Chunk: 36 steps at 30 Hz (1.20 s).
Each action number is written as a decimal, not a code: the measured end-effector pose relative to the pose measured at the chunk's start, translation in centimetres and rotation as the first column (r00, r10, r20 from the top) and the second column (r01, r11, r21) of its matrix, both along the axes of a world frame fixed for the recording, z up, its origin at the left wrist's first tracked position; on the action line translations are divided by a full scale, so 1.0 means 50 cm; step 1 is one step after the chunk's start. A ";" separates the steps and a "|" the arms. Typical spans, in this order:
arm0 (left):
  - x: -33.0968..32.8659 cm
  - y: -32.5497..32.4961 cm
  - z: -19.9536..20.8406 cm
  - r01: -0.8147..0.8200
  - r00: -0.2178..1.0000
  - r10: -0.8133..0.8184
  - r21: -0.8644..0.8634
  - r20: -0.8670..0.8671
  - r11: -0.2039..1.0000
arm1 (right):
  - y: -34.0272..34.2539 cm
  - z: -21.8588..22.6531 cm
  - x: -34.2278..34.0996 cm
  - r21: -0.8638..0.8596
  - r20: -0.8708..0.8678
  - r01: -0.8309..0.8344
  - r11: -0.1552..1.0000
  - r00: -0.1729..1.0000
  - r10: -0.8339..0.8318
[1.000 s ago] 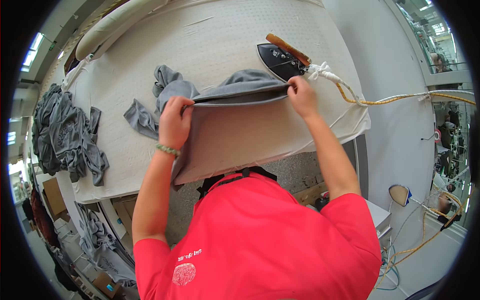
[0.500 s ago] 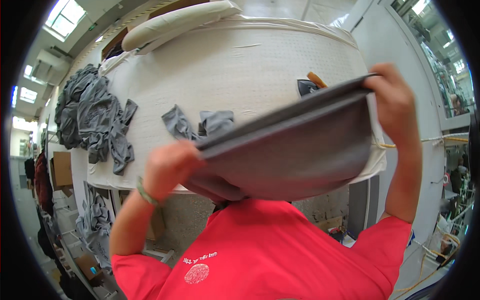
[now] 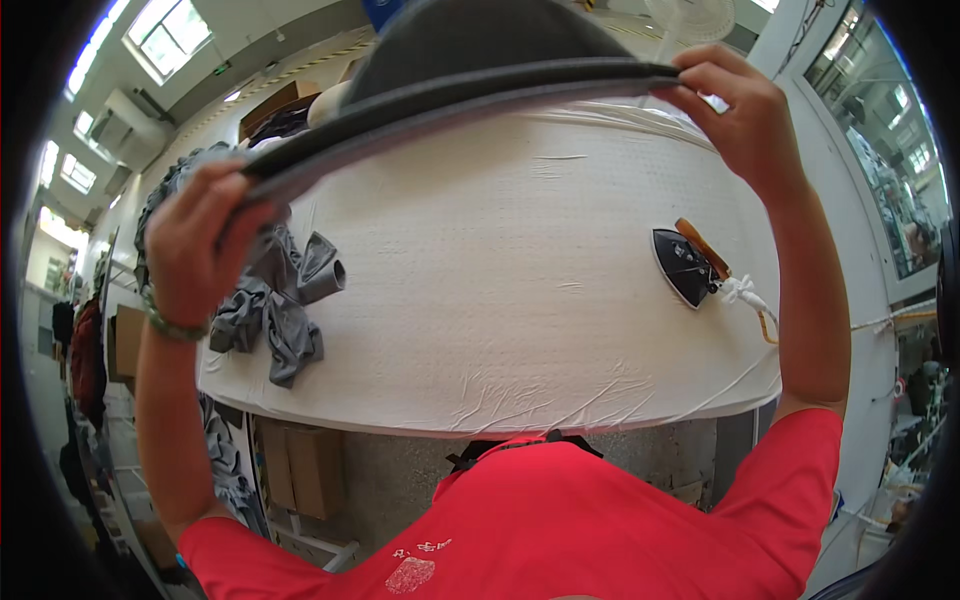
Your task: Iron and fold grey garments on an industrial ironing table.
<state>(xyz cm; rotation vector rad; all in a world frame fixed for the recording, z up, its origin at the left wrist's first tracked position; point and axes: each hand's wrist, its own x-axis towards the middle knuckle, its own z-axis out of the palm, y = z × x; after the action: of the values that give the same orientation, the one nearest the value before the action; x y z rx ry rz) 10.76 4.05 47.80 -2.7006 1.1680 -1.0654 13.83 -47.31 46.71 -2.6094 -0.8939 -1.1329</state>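
A dark grey garment [image 3: 490, 45] is stretched between my two raised hands, its double edge drawn taut over the far part of the padded table [image 3: 480, 260]. My left hand [image 3: 205, 245], lower and further left, pinches one end of that edge. At the other end, the fingers of my right hand [image 3: 740, 115] are closed on the cloth. The garment's body billows away from me and runs out of the top of the picture, so its full shape is hidden. Both hands are well above the white table cover.
An iron [image 3: 690, 265] with an orange-brown handle and white-wrapped cord lies on the table's right side. Crumpled grey garments [image 3: 285, 320] lie at the left. Cardboard boxes [image 3: 300, 465] stand under the table. A white wall [image 3: 850, 200] rises at the right; a fan [image 3: 690, 15] stands beyond.
Both hands have risen and moved away from me, the left also further left. The garment has swung from hanging near my body to billowing over the far side, uncovering the iron.
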 end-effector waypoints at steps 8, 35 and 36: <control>0.009 -0.011 -0.381 0.225 0.857 -0.386 -0.425 -0.343 0.877 | 0.014 -0.143 -0.111 0.136 -0.685 0.196 0.971 0.726 -0.051; -0.265 -0.276 -0.820 -0.176 0.783 -0.029 -0.266 -0.622 0.948 | -0.168 -0.787 -0.135 -0.112 -0.387 0.166 0.980 0.901 -0.197; -0.296 -0.285 -0.832 -0.163 0.771 -0.015 -0.220 -0.636 0.962 | -0.175 -0.813 -0.162 -0.075 -0.359 0.170 0.983 0.915 -0.185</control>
<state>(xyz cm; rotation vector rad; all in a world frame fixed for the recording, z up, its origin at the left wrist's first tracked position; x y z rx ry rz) -4.02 -10.21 6.19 -3.4338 0.9950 -0.2817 5.73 -56.04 6.07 -2.8471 -0.6171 -0.6273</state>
